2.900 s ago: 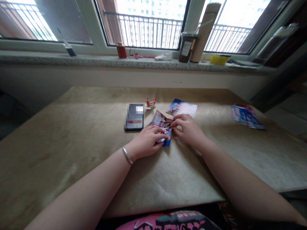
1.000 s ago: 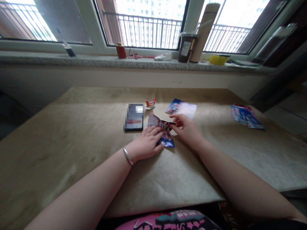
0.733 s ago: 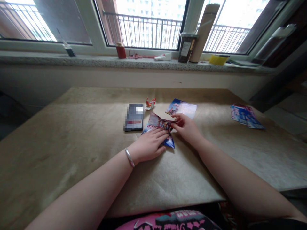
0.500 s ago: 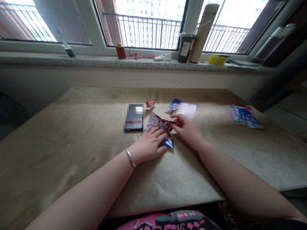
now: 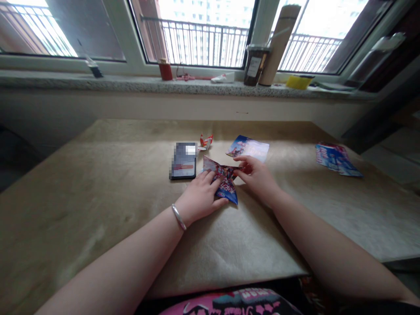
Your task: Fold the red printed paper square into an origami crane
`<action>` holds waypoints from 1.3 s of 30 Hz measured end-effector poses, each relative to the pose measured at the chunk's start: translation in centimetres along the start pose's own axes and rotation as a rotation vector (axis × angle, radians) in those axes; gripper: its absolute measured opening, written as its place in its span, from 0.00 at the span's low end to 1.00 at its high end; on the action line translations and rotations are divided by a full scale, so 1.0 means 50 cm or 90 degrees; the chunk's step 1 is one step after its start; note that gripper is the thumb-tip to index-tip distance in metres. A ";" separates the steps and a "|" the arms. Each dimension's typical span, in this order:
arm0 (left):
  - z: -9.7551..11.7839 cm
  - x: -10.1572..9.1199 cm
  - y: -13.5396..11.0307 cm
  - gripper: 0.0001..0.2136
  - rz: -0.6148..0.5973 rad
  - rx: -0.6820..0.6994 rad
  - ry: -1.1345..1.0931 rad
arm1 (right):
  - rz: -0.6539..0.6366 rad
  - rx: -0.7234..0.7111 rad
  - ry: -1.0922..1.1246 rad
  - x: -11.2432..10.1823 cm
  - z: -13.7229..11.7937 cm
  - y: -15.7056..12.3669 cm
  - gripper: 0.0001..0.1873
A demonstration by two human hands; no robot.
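Observation:
A colourful printed paper sheet, partly folded [image 5: 225, 181], lies on the tan table [image 5: 98, 183] in front of me. My left hand [image 5: 200, 197], with a silver bracelet on the wrist, presses flat on the sheet's left side, fingers stretched out. My right hand [image 5: 257, 175] pinches the sheet's upper right corner, which stands raised off the table.
A phone [image 5: 183, 160] lies just left of the sheet. A small red folded paper figure [image 5: 206, 141] and another printed sheet [image 5: 248, 148] lie behind. More printed sheets [image 5: 337, 159] lie at the far right. The windowsill [image 5: 131, 83] holds a jar [image 5: 254, 65], a cardboard tube and small items.
The sheet's upper flap has been lifted and drawn toward the right by my right hand, narrowing the fold. My left hand has shifted slightly along the sheet while staying pressed on it.

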State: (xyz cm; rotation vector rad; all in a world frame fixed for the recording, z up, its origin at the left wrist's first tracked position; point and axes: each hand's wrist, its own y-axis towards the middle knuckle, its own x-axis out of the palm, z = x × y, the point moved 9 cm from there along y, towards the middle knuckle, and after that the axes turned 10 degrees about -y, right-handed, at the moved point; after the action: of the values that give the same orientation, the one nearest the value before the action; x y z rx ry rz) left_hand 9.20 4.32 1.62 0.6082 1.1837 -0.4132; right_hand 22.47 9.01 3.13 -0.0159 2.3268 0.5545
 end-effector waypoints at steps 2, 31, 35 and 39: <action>0.000 -0.001 0.001 0.28 0.005 0.003 -0.005 | -0.003 -0.017 -0.015 -0.002 -0.005 -0.001 0.15; 0.033 -0.055 -0.003 0.39 0.157 0.148 -0.105 | -0.018 -0.052 0.073 -0.022 -0.053 -0.015 0.16; 0.031 -0.059 -0.003 0.40 0.157 0.128 -0.124 | 0.011 -0.064 0.088 -0.032 -0.064 -0.020 0.13; 0.034 -0.064 -0.005 0.40 0.154 0.123 -0.146 | 0.037 -0.061 0.078 -0.043 -0.070 -0.023 0.09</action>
State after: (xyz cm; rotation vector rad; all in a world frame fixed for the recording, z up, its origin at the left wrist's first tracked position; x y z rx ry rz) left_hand 9.22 3.02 5.02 0.8377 0.8454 -0.3823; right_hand 21.92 6.26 6.34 -0.0281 2.4232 0.7128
